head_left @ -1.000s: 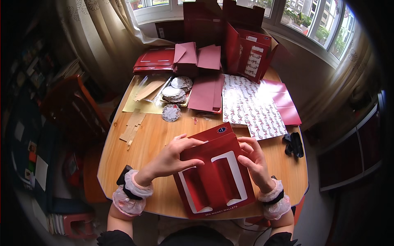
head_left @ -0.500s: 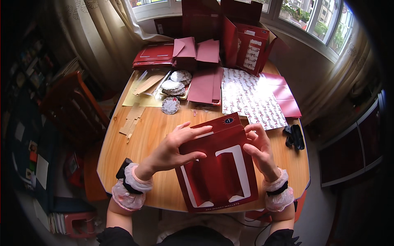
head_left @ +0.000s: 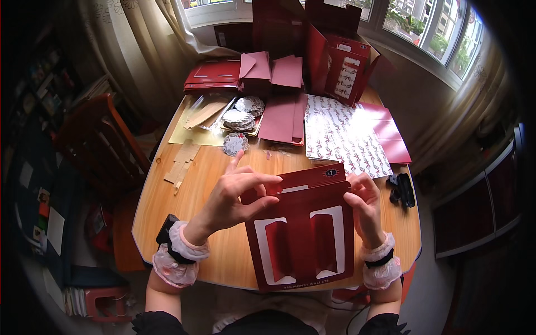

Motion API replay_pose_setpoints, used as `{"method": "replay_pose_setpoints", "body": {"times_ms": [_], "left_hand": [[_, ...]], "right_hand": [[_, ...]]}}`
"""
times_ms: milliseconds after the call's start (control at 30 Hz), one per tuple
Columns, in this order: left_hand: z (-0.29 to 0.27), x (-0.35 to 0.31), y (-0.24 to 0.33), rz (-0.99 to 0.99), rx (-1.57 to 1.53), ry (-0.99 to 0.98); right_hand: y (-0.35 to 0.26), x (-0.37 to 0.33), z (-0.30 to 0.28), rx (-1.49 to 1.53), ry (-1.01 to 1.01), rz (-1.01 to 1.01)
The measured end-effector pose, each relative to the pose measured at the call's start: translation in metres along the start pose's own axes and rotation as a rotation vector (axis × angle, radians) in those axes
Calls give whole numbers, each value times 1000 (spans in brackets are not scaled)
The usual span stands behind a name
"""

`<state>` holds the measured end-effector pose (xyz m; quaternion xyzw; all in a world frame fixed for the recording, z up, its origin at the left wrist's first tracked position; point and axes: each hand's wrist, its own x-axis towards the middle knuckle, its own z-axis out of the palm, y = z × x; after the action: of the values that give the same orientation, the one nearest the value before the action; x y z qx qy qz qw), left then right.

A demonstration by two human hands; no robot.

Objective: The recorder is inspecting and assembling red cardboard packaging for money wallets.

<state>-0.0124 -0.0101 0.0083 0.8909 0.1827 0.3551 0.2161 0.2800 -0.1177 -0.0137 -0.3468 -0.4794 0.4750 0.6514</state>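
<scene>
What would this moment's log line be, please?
Left hand: at upper left of red package | right hand: its upper right | beyond: patterned sheet

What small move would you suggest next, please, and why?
Perhaps the left hand should gently widen the gap atop the red package: a white strip shows behind its front edge, and the right hand holds the upper right corner.

A line of pale printed capitals runs along the near edge of the red carton; a round blue emblem marks its far flap. The standing red box, far right, bears a small blue badge and a white label, too small to read.
</scene>
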Motion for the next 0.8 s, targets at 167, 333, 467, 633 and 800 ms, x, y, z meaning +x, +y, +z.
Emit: {"method": "replay_pose_setpoints", "body": {"times_ms": [167, 333, 467, 633, 800], "left_hand": [[0, 3, 4, -148, -283, 38], [3, 2, 0, -151, -422, 82], [5, 1, -2, -196, -434, 92], [1, 4, 3, -180, -317, 119], [7, 5, -4, -125, -321, 162]], "right_hand": [[2, 0, -2, 9, -14, -5], [7, -3, 2, -69, -65, 20], [14, -3, -4, -155, -20, -10], [16, -2, -8, -207, 10, -54], [18, -1, -17, -215, 33, -54]]}}
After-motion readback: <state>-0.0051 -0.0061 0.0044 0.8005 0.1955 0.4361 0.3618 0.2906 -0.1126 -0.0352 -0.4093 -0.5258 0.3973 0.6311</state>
